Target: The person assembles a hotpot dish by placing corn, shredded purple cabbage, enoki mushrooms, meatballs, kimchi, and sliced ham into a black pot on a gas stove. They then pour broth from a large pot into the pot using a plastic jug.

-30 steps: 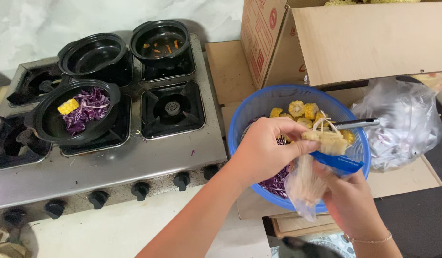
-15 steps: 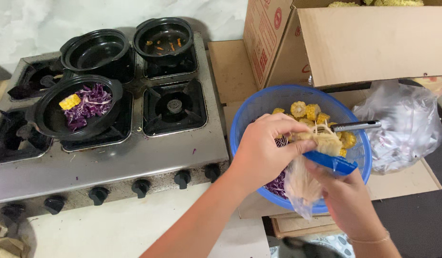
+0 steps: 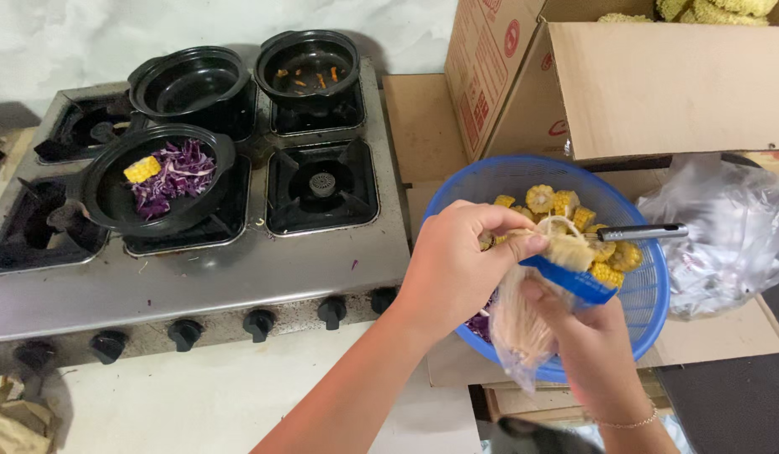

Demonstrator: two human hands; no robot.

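Both hands (image 3: pixel 524 277) on mushroom packet (image 3: pixel 524 324), inside blue basket rim (image 3: pixel 650 324).

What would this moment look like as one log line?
left hand: pinching mushrooms from bag | right hand: holding bag | under: blue basket of corn

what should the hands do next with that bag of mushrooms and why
Probably draw a small tuft free: the left hand pinches the pale strands at the open mouth of the enoki mushroom bag, which the right hand grips over the blue basket. The clay pot holds only corn and purple cabbage.
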